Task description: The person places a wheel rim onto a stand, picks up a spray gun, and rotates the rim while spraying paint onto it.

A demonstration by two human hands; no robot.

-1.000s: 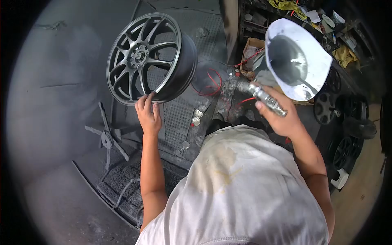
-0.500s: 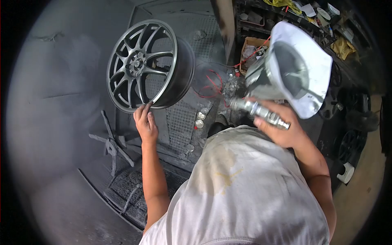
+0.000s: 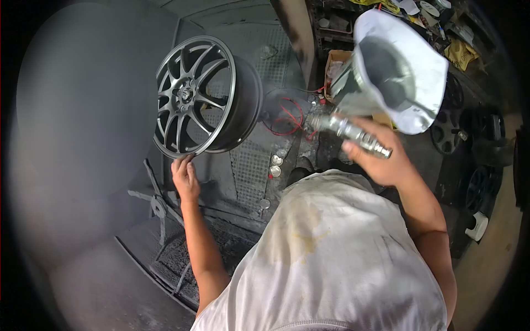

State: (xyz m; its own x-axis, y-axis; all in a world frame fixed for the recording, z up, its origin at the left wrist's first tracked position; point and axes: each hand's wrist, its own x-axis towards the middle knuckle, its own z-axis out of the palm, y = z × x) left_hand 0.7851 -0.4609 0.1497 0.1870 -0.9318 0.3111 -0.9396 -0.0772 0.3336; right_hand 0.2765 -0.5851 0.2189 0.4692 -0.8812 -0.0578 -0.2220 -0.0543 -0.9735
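Note:
A dark grey multi-spoke wheel rim (image 3: 187,99) stands at the upper left, its face turned to the left. The fingers of my left hand (image 3: 186,177) grip its lower edge, with the fingertips partly hidden behind it. On the right, my right hand (image 3: 378,151) is wrapped round a silver spray gun (image 3: 353,134) whose front end points left toward the rim. Above the gun sits its cup, topped by a white funnel-like paper (image 3: 428,66) with grey liquid and a stick inside.
A grey star-shaped stand (image 3: 158,207) is at the lower left. Red hose (image 3: 288,118) coils on the floor near small tins (image 3: 276,165). A cardboard box (image 3: 338,56), cluttered shelves (image 3: 428,16) and more dark wheels (image 3: 446,131) are on the right.
The rim and my left hand have shifted lower in view, and the rim's face has turned. The spray gun's cup and white paper swung down, then back up.

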